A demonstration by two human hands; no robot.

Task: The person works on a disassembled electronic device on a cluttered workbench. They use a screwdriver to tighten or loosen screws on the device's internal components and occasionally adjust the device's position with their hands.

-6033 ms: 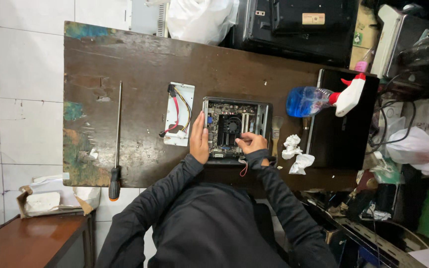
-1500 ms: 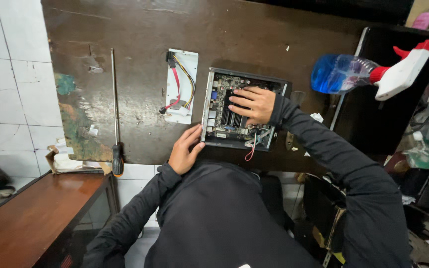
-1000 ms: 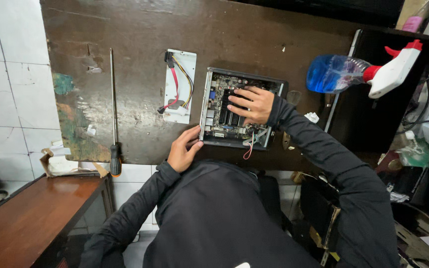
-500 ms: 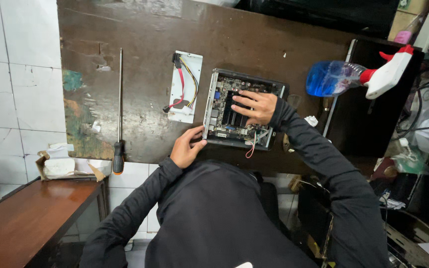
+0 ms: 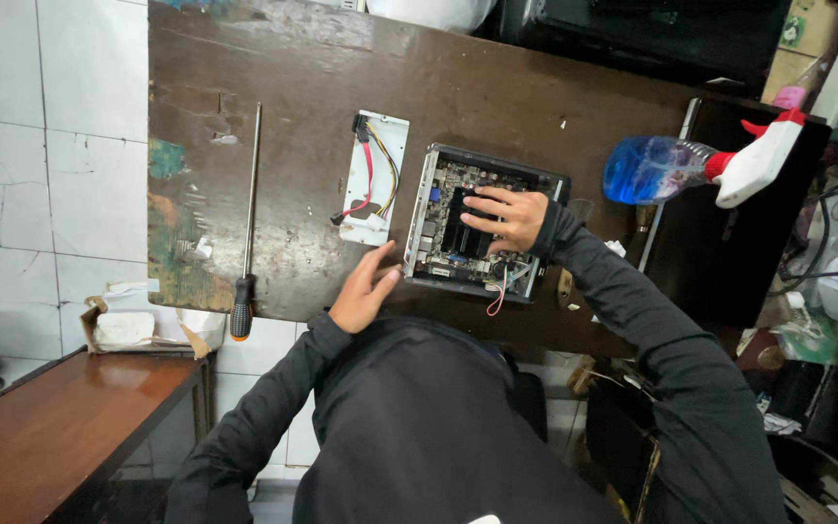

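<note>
Since half a second back, hardly anything's shifted: right hand (image 5: 508, 215) still sits fingers spread on the board inside the small open computer case (image 5: 482, 223) mid-desk, left hand (image 5: 363, 291) rests flat by its near corner, fingers loosely together. Scuffed brown desk (image 5: 273, 58) also carries a white metal bracket (image 5: 375, 178) with coloured wires, long screwdriver (image 5: 244, 223), blue spray bottle (image 5: 695, 167).

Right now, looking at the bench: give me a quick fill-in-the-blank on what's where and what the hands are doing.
1. The right hand rests inside the open ____ case.
2. The long screwdriver has a black and ____ handle.
3. The spray bottle holds ____ liquid.
4. The left hand lies open on the table, holding ____.

Missing: computer; orange; blue; nothing
</note>
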